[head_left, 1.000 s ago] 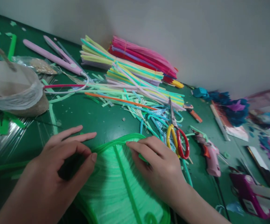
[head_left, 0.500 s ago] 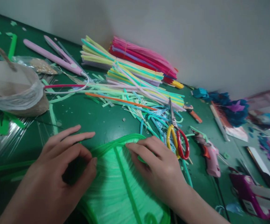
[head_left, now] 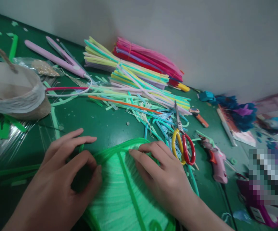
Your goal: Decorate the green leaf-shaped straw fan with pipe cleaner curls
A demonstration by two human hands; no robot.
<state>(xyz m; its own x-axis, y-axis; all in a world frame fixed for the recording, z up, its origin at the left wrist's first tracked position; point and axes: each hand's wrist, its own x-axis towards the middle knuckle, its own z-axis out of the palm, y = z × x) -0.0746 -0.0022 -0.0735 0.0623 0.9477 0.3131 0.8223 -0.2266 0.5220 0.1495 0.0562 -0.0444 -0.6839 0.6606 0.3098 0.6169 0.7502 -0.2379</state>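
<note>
Two digits of the left hand [head_left: 64, 179] pinch the pipe-cleaner edging [head_left: 129, 143] of a green pleated panel [head_left: 112, 194]; the right hand [head_left: 164, 171] grips it too, scissors [head_left: 180, 127] just beyond its knuckles

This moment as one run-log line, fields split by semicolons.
left hand: pinching at green piece's edge; right hand: on its upper part; scissors: beyond right hand; glue gun: right of scissors

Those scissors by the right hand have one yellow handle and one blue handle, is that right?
Not quite: the head view shows the scissors by the right hand have one yellow handle and one red handle, not blue.
</note>
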